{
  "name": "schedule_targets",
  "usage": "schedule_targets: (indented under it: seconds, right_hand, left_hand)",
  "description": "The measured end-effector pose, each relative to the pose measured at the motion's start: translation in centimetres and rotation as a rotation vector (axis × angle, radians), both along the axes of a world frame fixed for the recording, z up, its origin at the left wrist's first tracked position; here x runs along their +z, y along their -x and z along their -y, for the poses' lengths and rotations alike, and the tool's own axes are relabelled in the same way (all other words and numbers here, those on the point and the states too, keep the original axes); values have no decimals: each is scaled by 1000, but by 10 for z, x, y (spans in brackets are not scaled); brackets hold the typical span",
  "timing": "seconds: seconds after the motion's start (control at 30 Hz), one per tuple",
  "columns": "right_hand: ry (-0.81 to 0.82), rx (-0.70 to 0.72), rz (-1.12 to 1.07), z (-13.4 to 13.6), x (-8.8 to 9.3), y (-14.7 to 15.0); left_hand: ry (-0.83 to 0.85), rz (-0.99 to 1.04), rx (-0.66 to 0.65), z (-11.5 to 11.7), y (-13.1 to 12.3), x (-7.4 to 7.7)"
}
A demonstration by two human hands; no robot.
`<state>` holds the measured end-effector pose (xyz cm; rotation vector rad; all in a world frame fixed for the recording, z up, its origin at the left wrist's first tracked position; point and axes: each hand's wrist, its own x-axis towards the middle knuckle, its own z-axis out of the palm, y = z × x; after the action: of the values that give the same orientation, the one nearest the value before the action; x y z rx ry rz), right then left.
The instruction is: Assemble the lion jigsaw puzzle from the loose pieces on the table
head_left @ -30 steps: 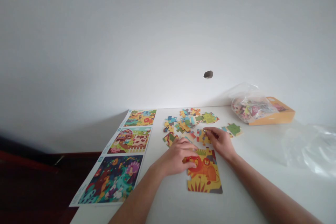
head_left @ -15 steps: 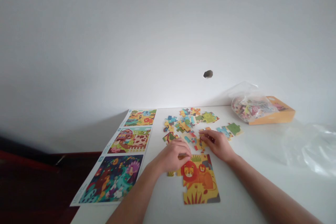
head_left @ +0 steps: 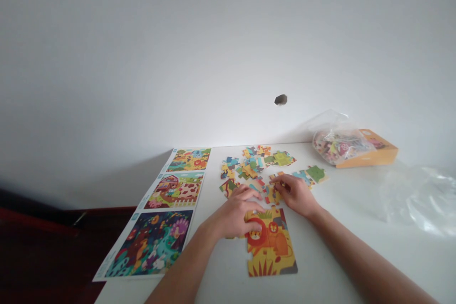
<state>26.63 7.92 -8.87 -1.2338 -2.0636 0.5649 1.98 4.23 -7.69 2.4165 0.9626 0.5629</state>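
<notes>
A partly joined lion puzzle (head_left: 272,251) lies on the white table, with a big-maned lion and a smaller one. Over its upper left corner my left hand (head_left: 240,211) spreads its fingers, the thumb near the big lion's face and nothing seen in its grasp. Just beyond the joined part, the curled fingertips of my right hand (head_left: 295,194) close on the edge of a yellow puzzle piece (head_left: 271,195); the fingers partly hide the contact. A small piece beside the puzzle's left edge is mostly covered by my left hand. Loose puzzle pieces (head_left: 249,169) are heaped behind both hands.
Along the table's left edge lies a picture sheet (head_left: 197,190) with three printed scenes. Back right, a clear bag of pieces (head_left: 337,145) rests on an orange box (head_left: 381,156). Crumpled clear plastic (head_left: 423,202) lies at the right. Behind is a white wall (head_left: 228,57).
My left hand has opened its fingers, and its thumb has come lower over the big lion's face. My right hand stays at the yellow piece. The view has shifted slightly.
</notes>
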Motion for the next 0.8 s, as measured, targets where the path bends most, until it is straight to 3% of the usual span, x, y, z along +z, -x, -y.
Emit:
schedule_targets:
  seconds: [0.47,0.63,0.8]
  right_hand:
    - [43,42,13,-3,-5,1]
    - [4,-232,1,-11,-13,-4]
    - [-32,-444,187,-14,-14,-13]
  left_hand:
    - [32,19,-34,-1,2,0]
    - [19,34,-4,0,2,-1]
    - [-14,106,155,-5,-1,-7]
